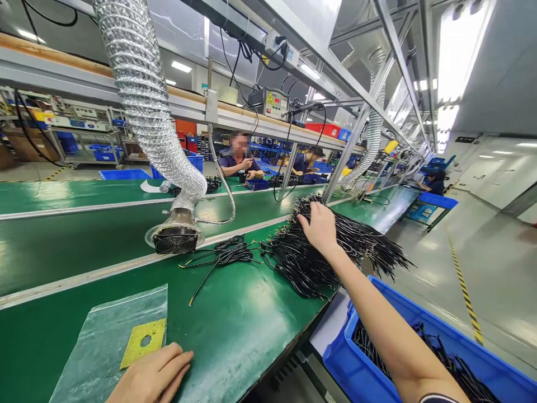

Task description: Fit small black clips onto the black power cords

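Observation:
My right hand (320, 228) reaches onto a large pile of black cables (293, 263) with bare, coloured wire ends. Its thumb stands apart from the fingers, and the fingertips are partly hidden against the pile. My left hand (151, 374) lies on the bench at the lower left, fingers stretched out and nothing in them. Just beyond it is a yellow sponge (136, 342) with a hole, on a clear plastic bag (104, 330). Between the hands, farther back, a smaller loose bundle of black cables (232, 250) lies on the green bench top (235, 330).
A blue bin (423, 313) with more black cables stands at the right, below my forearm. A fan-ended silver duct (142, 112) hangs down to the bench. A metal post (346, 151) rises behind the pile. Co-workers (237, 159) sit across the bench.

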`<move>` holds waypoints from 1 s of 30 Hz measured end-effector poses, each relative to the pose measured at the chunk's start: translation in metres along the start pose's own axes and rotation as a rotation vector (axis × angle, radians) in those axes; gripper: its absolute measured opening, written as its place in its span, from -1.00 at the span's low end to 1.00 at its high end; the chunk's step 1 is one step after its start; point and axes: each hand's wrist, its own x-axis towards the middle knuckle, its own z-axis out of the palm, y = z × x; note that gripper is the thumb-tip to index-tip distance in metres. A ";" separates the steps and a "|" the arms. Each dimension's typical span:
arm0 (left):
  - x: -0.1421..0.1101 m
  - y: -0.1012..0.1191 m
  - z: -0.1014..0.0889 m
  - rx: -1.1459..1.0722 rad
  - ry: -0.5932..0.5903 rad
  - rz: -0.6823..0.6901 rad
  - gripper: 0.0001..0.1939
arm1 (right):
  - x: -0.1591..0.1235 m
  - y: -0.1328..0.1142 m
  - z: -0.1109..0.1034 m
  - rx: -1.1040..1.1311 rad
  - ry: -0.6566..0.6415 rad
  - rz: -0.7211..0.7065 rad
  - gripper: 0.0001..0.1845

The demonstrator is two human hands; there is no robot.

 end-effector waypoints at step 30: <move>0.006 -0.001 -0.015 0.171 -0.153 -0.083 -0.70 | -0.031 -0.182 0.073 0.687 -0.198 -0.455 -0.57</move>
